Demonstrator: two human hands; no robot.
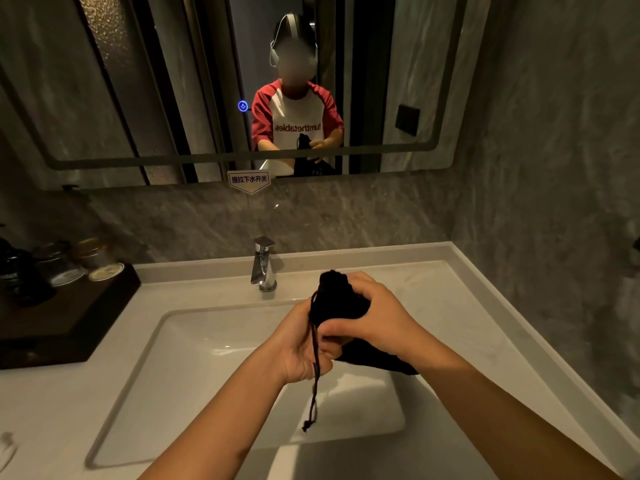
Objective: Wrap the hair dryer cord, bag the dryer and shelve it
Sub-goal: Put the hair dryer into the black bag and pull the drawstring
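Observation:
A black cloth drawstring bag (341, 301) is held over the white sink basin (194, 344). My right hand (372, 315) wraps around the bag's gathered neck from the right. My left hand (299, 348) grips the bag from below and left, and the black drawstring (314, 386) hangs down past its palm with a knot at the end. The bag's body (374, 356) bulges under my right wrist. The hair dryer itself and its cord are hidden; I cannot see them.
A chrome faucet (264, 265) stands behind the basin. A dark wooden tray (65, 323) with glasses and jars sits on the counter at left. A large mirror (408, 81) hangs above, reflecting a person. A grey stone wall (554, 202) closes the right side.

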